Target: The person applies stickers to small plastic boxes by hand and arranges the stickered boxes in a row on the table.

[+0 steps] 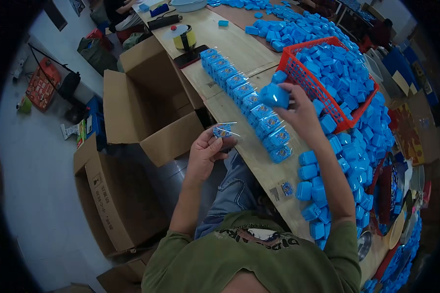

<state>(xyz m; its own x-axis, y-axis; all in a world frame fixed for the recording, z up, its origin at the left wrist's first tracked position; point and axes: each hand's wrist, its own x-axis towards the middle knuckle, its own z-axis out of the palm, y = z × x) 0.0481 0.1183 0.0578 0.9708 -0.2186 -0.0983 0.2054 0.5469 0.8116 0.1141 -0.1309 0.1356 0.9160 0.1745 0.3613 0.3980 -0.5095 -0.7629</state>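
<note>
My left hand (205,152) is closed on a small clear plastic bag (223,130) with a colourful print, held just off the table's near edge. Between the thumb and fingers of my right hand (302,113) is a blue plastic box (274,96), raised above the table. Below it runs a long double row of blue boxes in clear printed bags (252,101). Loose blue boxes (319,191) lie heaped beside my right forearm. Near the table's front edge lies a small printed piece (287,189).
A red plastic basket (305,80) full of blue boxes stands on the wooden table (220,105). Open cardboard boxes (122,110) sit on the floor at left. A yellow tape roll (185,40) and a dark phone (190,57) lie farther along. Another person (124,14) sits at the far end.
</note>
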